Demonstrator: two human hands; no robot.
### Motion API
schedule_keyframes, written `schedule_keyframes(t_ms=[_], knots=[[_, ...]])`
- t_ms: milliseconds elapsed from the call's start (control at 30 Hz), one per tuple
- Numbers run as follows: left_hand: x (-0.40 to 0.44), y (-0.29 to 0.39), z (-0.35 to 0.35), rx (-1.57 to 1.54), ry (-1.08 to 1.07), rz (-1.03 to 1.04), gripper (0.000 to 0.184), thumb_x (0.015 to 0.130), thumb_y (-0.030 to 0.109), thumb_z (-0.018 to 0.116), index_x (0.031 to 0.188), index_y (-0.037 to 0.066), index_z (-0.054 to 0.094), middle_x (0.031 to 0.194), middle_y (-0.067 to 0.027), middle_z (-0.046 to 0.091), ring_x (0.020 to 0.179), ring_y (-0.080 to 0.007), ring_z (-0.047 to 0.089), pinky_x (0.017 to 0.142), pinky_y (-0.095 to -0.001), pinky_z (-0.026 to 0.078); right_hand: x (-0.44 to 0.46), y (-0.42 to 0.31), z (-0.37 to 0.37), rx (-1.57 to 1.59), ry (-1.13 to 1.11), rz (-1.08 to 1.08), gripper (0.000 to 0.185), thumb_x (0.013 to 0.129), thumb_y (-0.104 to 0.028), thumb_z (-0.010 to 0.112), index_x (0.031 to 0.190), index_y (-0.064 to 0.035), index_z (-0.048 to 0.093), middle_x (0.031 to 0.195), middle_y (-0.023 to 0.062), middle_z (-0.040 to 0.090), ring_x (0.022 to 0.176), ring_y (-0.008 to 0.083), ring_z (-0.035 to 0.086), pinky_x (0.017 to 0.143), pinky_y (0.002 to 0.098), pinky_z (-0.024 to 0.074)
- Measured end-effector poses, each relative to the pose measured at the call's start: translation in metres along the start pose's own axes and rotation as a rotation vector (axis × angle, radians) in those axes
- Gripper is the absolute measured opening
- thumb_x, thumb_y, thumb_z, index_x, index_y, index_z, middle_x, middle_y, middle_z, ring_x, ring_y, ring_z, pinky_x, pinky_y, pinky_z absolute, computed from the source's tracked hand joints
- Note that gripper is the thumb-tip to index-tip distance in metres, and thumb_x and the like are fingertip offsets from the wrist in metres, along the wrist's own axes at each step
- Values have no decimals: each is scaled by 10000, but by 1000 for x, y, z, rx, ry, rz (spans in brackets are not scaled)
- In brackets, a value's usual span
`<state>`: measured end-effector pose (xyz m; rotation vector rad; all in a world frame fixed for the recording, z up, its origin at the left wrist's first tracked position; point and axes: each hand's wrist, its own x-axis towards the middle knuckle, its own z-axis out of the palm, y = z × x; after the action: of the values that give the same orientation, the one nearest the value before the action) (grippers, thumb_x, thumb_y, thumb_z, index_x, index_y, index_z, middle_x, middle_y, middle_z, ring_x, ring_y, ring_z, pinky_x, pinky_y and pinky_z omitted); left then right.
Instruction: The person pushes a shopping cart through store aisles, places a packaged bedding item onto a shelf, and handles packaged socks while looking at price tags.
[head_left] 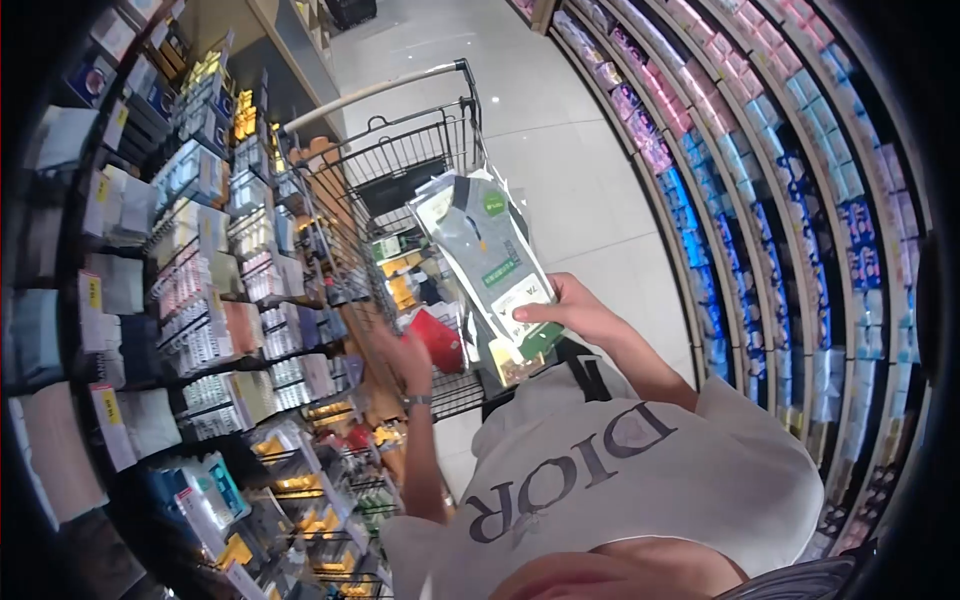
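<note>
My right hand [565, 312] grips a stack of packaged socks [490, 255] in front of my body, thumb on top near the lower end. The top pack shows grey socks with a green round label and a white card. My left hand [402, 358] is raised on the left beside the shopping cart, blurred by motion, so its fingers are unclear. Right next to it is a red package [437, 342]. It appears to lie in the cart, but I cannot tell whether the hand touches it.
The wire shopping cart [420, 147] stands ahead of me, holding several packages. Racks of hanging packaged goods [205, 290] line the left side. Long shelves of pink and blue packs [690, 190] curve along the right. Pale floor tiles [590, 185] lie between.
</note>
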<state>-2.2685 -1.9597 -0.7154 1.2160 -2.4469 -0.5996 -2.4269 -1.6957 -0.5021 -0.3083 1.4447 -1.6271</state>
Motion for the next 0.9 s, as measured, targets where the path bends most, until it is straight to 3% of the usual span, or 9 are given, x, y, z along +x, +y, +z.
schedule_keyframes(t_ms=[67, 133, 233, 333, 367, 500, 600, 700, 900], knots=[[-27, 69, -25, -1366, -418, -220, 520, 1055, 365, 516, 1420, -3, 479, 1463, -128, 506, 1333, -266, 489, 1091, -402, 401, -14, 13, -4, 22, -80, -12, 403, 855, -145, 812, 1192, 38, 688, 1103, 99, 746, 981, 138, 694, 895, 287, 529], [-66, 157, -103, -1682, -619, -458, 585, 1050, 421, 505, 1456, 2, 469, 1447, -176, 538, 1332, -294, 525, 1125, -445, 403, -29, 24, -13, -40, -129, 11, 403, 855, -143, 811, 1193, 39, 687, 1111, 102, 744, 994, 140, 695, 901, 286, 530], [-110, 196, -125, -1973, -669, -401, 510, 1028, 352, 538, 1406, 11, 524, 1385, -157, 596, 1227, -282, 616, 1066, -443, 479, -56, 26, -33, 16, -119, 83, 440, 850, -145, 817, 1224, 33, 668, 1105, 101, 740, 1017, 147, 690, 914, 291, 529], [-150, 182, -102, -2014, -741, -572, 441, 1023, 272, 511, 1365, -4, 552, 1305, -134, 656, 1160, -283, 655, 1032, -430, 508, -95, 23, -66, 158, -136, 91, 413, 870, -145, 796, 1225, 22, 667, 1093, 107, 745, 974, 151, 719, 862, 279, 572], [-162, 173, -102, -2007, -803, -470, 425, 972, 177, 564, 1365, 19, 527, 1233, -117, 688, 1055, -259, 708, 939, -396, 575, -109, 25, -81, 193, -126, 111, 403, 876, -143, 788, 1223, 21, 668, 1091, 108, 746, 961, 152, 728, 845, 275, 584], [-218, 227, -141, -1852, -544, -516, 410, 992, 104, 513, 1399, 55, 496, 1282, -122, 649, 1162, -265, 666, 998, -434, 554, -167, 45, -133, 350, -7, 53, 363, 906, -98, 732, 1229, 38, 635, 1087, 135, 742, 924, 188, 750, 766, 287, 634], [-253, 255, -157, -1877, -405, -558, 294, 996, 168, 555, 1233, 11, 630, 1131, -125, 726, 1032, -243, 716, 948, -391, 578, -192, 81, -177, 483, -39, -87, 487, 895, -65, 737, 1324, 51, 536, 1108, 136, 717, 952, 206, 738, 805, 324, 626], [-290, 252, -148, -1798, -376, -538, 367, 1012, 157, 520, 1361, 42, 524, 1273, -121, 656, 1154, -261, 666, 1008, -414, 546, -221, 113, -198, 541, -119, -225, 634, 870, -65, 777, 1397, 61, 449, 1133, 131, 690, 996, 209, 715, 879, 342, 590], [-345, 256, -133, -1837, -321, -727, 406, 1019, 170, 527, 1393, 16, 495, 1314, -118, 638, 1192, -264, 648, 1040, -399, 516, -268, 121, -187, 563, -298, -125, 494, 860, 43, 716, 1319, 46, 530, 1179, 142, 704, 1020, 203, 714, 887, 328, 573]])
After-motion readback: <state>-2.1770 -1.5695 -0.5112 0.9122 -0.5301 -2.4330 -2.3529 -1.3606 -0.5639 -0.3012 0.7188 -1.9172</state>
